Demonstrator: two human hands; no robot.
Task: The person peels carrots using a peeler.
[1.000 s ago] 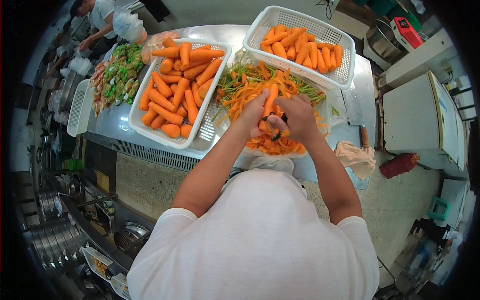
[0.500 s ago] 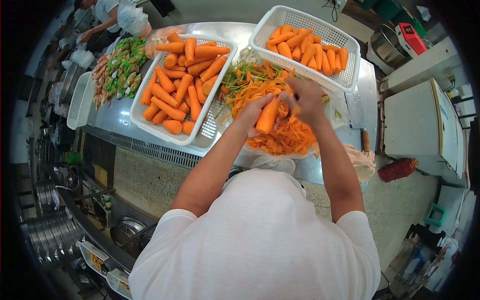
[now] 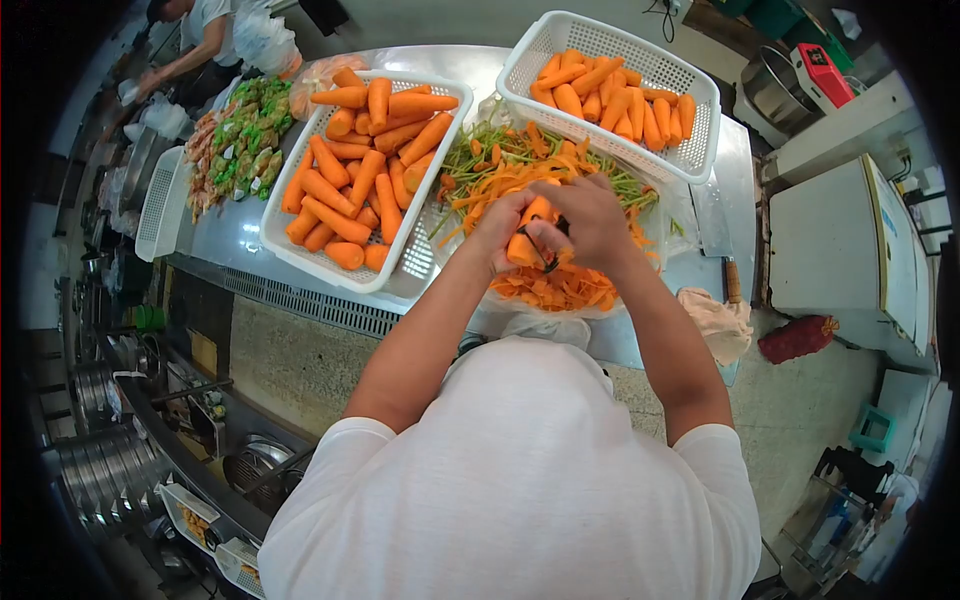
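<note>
My left hand is closed round a carrot, held tilted above a heap of orange peelings. Against the carrot's near end, my right hand grips a dark-coloured peeler, partly covered by the fingers. Green carrot stems lie mixed with peelings beyond my hands, on a clear plastic sheet or bag. To the left stands a white basket full of carrots. Another white basket, at the back right, also holds carrots.
A cleaver with a wooden handle lies at the table's right side, near a crumpled cloth. Green-wrapped bundles are piled at the far left. Another person works behind them. On the floor rests a red net bag.
My right hand has come down and toward me along the carrot, bringing the peeler to its near end. The other person's arm has shifted left.
</note>
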